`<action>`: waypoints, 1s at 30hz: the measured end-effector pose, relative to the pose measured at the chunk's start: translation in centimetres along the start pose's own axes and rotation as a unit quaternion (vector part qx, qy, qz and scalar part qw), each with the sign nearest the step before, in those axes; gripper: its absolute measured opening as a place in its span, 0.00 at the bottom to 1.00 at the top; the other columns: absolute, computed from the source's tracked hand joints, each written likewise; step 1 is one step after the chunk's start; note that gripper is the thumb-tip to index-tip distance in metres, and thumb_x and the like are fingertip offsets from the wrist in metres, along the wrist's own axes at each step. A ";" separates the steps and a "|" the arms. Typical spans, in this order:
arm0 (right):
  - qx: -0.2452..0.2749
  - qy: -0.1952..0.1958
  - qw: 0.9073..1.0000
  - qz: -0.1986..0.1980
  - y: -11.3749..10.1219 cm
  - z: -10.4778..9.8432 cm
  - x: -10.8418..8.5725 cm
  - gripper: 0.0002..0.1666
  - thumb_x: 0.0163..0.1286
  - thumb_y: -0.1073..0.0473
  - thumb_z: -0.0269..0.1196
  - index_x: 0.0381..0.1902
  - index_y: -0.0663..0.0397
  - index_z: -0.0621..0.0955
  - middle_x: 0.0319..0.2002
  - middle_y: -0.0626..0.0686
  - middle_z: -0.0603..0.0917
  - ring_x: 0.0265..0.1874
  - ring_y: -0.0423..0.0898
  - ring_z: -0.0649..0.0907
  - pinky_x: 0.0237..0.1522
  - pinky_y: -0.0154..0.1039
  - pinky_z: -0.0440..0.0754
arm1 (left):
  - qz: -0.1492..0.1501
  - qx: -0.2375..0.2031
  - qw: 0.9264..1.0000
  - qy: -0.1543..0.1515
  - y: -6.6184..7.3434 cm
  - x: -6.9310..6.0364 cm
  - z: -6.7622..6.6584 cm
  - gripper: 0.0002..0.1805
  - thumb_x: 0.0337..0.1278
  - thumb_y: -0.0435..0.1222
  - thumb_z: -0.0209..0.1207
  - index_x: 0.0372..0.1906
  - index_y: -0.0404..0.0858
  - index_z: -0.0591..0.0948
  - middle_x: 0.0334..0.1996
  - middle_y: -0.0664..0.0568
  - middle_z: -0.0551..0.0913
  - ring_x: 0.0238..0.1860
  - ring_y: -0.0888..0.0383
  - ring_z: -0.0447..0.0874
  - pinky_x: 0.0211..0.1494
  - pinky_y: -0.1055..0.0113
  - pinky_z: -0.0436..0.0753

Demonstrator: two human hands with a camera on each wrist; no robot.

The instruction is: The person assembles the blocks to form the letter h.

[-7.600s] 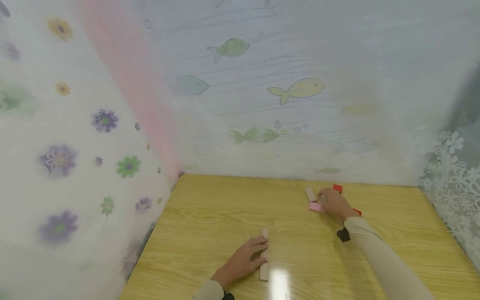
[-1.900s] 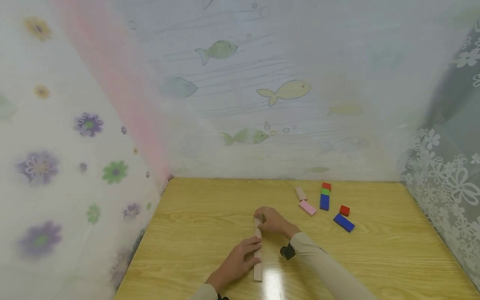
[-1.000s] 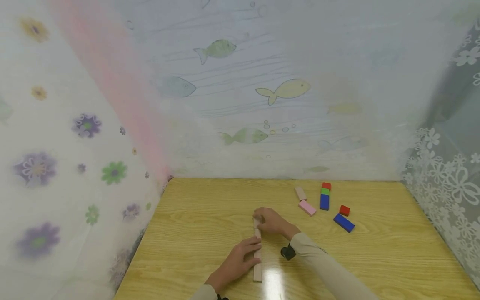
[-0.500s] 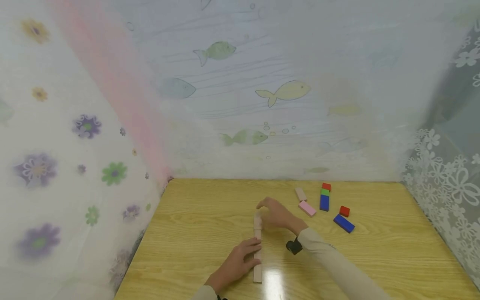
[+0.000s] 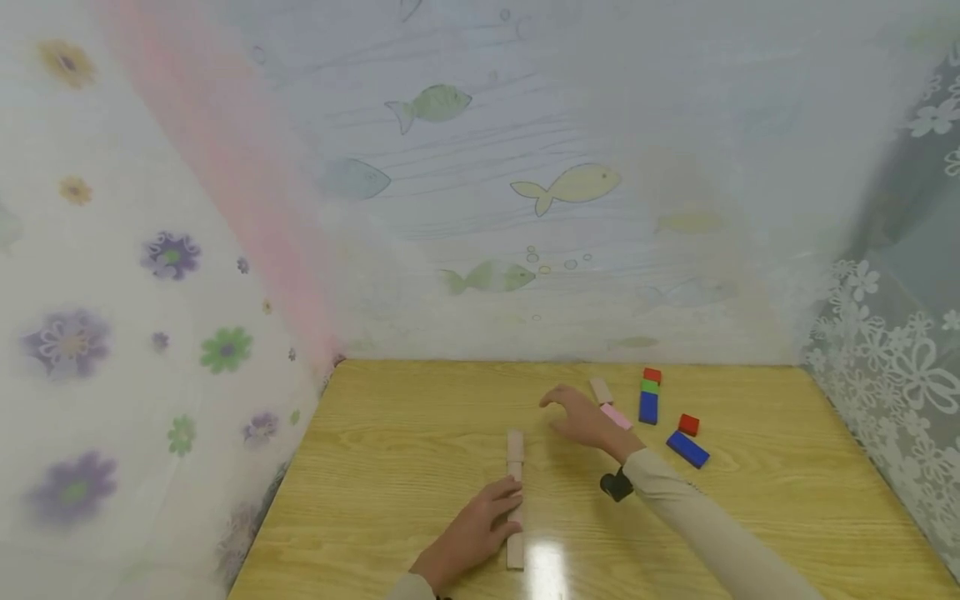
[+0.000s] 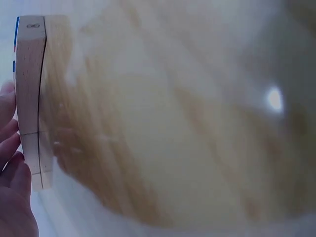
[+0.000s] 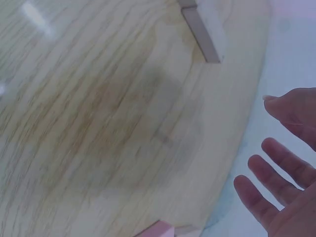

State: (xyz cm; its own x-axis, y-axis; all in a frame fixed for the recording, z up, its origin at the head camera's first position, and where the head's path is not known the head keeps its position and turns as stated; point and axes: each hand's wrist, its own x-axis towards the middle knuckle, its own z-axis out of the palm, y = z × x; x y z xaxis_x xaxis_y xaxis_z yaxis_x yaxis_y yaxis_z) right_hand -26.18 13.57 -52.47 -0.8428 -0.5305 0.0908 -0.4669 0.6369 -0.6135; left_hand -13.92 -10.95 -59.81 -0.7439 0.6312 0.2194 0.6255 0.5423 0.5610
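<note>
A straight row of plain wooden blocks lies on the table, with its far block slightly offset from the long block beside it. My left hand rests against the row's left side, fingertips touching the wood and partly covering it. In the left wrist view those fingers lie along the side of the wooden block. My right hand hovers right of the row's far end, fingers spread and holding nothing; its thumb and fingers also stand apart in the right wrist view. Beneath it, a pink block is partly hidden.
Near the pink block lies another plain wooden block. Farther right are a red block, a green block and a blue block in line. Another red block and blue block lie closer. A fish-patterned curtain borders the table's back.
A wooden block has been added to the row's far end. My right hand has let go of it and drawn back to the right. My left hand stays on the row.
</note>
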 end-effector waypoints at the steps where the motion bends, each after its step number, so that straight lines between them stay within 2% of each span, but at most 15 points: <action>1: -0.001 0.003 1.000 0.000 0.2 -0.2 -0.1 0.17 0.64 0.68 0.60 0.51 0.64 0.78 0.53 0.59 0.75 0.54 0.60 0.74 0.52 0.55 0.77 | 0.000 0.003 1.000 -0.002 0.0 0.1 -0.1 0.24 0.64 0.42 0.57 0.59 0.31 0.75 0.66 0.46 0.67 0.68 0.50 0.62 0.66 0.55 0.69; 8: -0.013 0.026 1.000 0.008 1.7 -1.4 -0.3 0.18 0.62 0.68 0.62 0.51 0.65 0.78 0.54 0.62 0.76 0.55 0.61 0.74 0.53 0.58 0.75 | -0.004 0.006 1.000 -0.017 0.3 0.3 -0.8 0.23 0.64 0.41 0.57 0.58 0.29 0.75 0.65 0.45 0.67 0.66 0.49 0.64 0.66 0.58 0.70; 16: -0.021 0.037 0.999 0.030 4.1 -3.0 -0.6 0.20 0.63 0.67 0.60 0.54 0.66 0.76 0.56 0.66 0.72 0.57 0.65 0.72 0.54 0.61 0.73 | 0.007 0.004 1.000 -0.013 0.3 0.4 -0.7 0.23 0.63 0.39 0.58 0.58 0.29 0.75 0.64 0.45 0.68 0.65 0.51 0.66 0.66 0.61 0.70; 20: -0.031 0.047 0.998 0.042 5.2 -3.5 -1.1 0.22 0.62 0.69 0.59 0.55 0.66 0.75 0.57 0.67 0.71 0.55 0.65 0.73 0.52 0.61 0.75 | 0.016 0.014 1.000 -0.013 0.2 0.5 -0.4 0.22 0.64 0.39 0.58 0.58 0.30 0.75 0.64 0.45 0.68 0.65 0.52 0.66 0.66 0.63 0.69; 24: -0.020 0.043 0.997 0.062 6.0 -3.8 -1.5 0.23 0.62 0.70 0.58 0.57 0.65 0.74 0.58 0.67 0.69 0.51 0.63 0.75 0.46 0.57 0.78 | 0.030 0.031 0.999 -0.009 0.4 0.5 -0.3 0.21 0.64 0.38 0.58 0.58 0.30 0.75 0.64 0.44 0.68 0.65 0.51 0.66 0.66 0.63 0.70; 30: -0.042 0.049 0.997 0.042 7.4 -4.1 -1.3 0.24 0.58 0.72 0.57 0.55 0.69 0.74 0.54 0.69 0.71 0.50 0.64 0.76 0.48 0.59 0.77 | 0.049 0.048 0.998 0.000 0.7 0.5 -0.6 0.20 0.64 0.37 0.58 0.57 0.30 0.75 0.62 0.43 0.70 0.64 0.50 0.68 0.64 0.64 0.72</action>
State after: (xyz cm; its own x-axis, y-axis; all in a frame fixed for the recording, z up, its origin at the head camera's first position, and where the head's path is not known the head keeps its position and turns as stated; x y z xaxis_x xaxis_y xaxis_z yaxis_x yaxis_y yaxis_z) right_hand -29.65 21.19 -53.93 -0.9006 -0.4177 0.1205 -0.4099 0.7235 -0.5555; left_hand -13.99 -10.63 -58.85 -0.6787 0.6835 0.2686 0.7143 0.5295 0.4575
